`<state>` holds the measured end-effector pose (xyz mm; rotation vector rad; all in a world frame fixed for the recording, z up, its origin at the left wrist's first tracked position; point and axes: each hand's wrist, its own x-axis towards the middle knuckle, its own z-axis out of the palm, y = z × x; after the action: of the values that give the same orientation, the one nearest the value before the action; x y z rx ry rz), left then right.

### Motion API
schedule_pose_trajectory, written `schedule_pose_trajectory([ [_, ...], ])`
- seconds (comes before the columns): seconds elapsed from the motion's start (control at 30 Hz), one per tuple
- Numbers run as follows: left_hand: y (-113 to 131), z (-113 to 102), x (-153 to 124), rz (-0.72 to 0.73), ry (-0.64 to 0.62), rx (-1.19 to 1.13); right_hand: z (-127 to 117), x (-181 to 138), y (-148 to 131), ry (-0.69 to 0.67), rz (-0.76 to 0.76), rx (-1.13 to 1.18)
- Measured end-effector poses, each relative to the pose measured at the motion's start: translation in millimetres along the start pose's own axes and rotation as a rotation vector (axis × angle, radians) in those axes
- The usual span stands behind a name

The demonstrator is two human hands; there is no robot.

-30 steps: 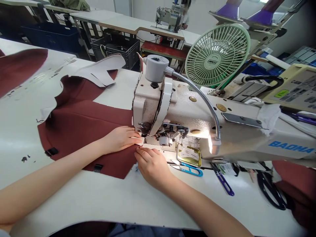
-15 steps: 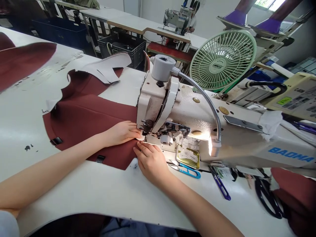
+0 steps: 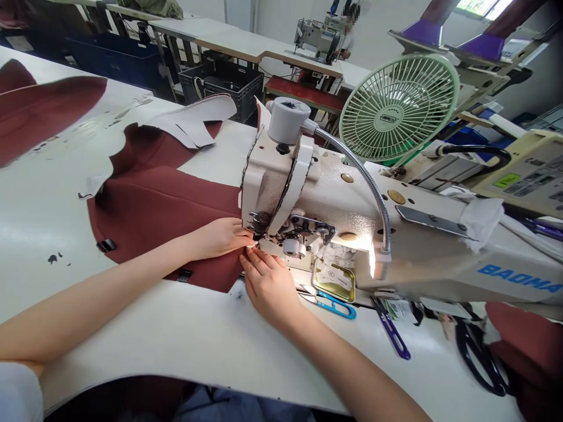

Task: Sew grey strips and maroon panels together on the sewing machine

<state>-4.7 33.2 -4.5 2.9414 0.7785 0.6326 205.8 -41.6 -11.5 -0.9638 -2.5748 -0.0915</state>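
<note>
A large maroon fabric piece [image 3: 153, 211] lies on the table and runs under the head of a sewing machine [image 3: 281, 181]. My left hand [image 3: 220, 237] rests on it beside the presser foot, its fingers together and closed on the fabric near a small white edge. My right hand [image 3: 270, 284] is just in front of the needle area, fingers close together with their tips on the fabric's right edge; its thumb is hidden. Black clips [image 3: 106, 245] sit along the fabric's near border. The needle itself is hidden behind the machine parts and my fingers.
Blue thread snips [image 3: 336, 306] and a small metal tin [image 3: 334, 280] lie right of my right hand. Purple snips [image 3: 391, 331] and black scissors [image 3: 479, 360] are further right. A green fan [image 3: 398, 111] stands behind the machine. More maroon pieces [image 3: 48, 111] lie at the left.
The fabric has shifted slightly right and away from me, toward the needle area. Both hands stay on it, and the right fingertips have moved a little closer to the presser foot.
</note>
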Motion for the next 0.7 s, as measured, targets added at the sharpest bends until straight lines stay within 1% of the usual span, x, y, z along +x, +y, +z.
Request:
schedule_pose_trajectory([
  [0.13, -0.3, -2.9, -3.6, -0.028, 0.025, -0.014, 0.4, -2.1, -1.4, 0.000, -0.031, 0.017],
  [0.27, 4.1, 0.4, -0.4, -0.021, -0.053, 0.055, 2.0, -0.6, 1.2, 0.001, -0.011, 0.013],
  [0.33, 6.0, 2.5, 2.6, -0.025, -0.057, 0.097, 2.4, 1.0, 3.1, -0.003, 0.007, 0.008],
  [0.4, 5.9, 3.3, 4.5, -0.023, -0.036, 0.103, 1.9, 2.5, 4.1, 0.006, 0.020, 0.006],
  [0.5, 1.0, 1.3, 3.5, -0.017, 0.013, 0.048, -0.7, 3.3, 2.8, 0.038, 0.031, 0.016],
  [0.6, -7.7, -2.5, -0.4, -0.064, 0.073, -0.010, -4.1, 1.6, -0.9, 0.035, 0.029, 0.063],
  [0.67, -12.9, -4.6, -2.7, -0.075, 0.066, -0.041, -5.2, -0.3, -2.9, 0.034, 0.014, 0.081],
  [0.7, -14.7, -5.2, -3.3, -0.054, 0.045, -0.052, -5.0, -1.1, -3.3, 0.037, 0.007, 0.081],
])
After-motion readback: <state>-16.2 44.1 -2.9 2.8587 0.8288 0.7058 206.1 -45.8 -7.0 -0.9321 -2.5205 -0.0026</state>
